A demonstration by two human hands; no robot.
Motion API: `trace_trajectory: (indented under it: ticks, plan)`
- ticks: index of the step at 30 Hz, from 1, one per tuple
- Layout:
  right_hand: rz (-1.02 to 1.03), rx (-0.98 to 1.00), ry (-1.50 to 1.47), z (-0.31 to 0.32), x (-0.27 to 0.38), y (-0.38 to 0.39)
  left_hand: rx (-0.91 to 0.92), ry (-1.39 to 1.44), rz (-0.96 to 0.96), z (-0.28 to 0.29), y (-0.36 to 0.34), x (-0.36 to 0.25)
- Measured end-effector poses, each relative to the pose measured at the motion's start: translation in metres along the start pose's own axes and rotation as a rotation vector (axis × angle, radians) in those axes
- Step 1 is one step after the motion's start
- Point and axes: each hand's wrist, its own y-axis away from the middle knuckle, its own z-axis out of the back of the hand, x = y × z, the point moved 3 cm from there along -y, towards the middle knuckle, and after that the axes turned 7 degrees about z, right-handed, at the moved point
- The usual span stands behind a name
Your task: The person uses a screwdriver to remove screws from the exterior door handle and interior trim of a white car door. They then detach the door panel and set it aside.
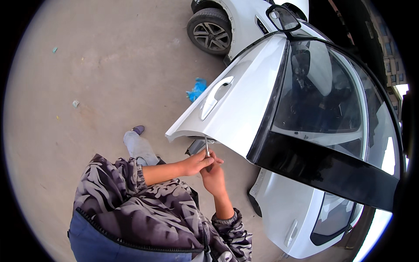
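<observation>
Nearest, the left hand pinches a slim metal hand tool; the right hand is bent just below, fingers meeting the left's, though I cannot tell whether it also grips. The tool points at the end edge of an open white car door. Work at that edge looks underway; whether anything there is loose or finished cannot be judged. The door handle is in place. Farther off, a dark fender badge bears pale lettering; no other writing is legible.
</observation>
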Motion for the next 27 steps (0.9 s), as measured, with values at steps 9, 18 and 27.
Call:
trace_trajectory:
  ticks: [9,18,27]
  plan:
    - [-0.107,-0.086,0.428,-0.009,0.017,0.002,0.021,0.084,0.041,0.009,-0.007,0.000]
    - [-0.313,0.064,0.020,-0.003,0.016,-0.005,-0.030,0.396,0.096,0.026,-0.008,-0.013]
    - [-0.307,0.174,-0.109,-0.008,0.004,-0.008,-0.128,0.363,0.207,0.024,-0.010,-0.014]
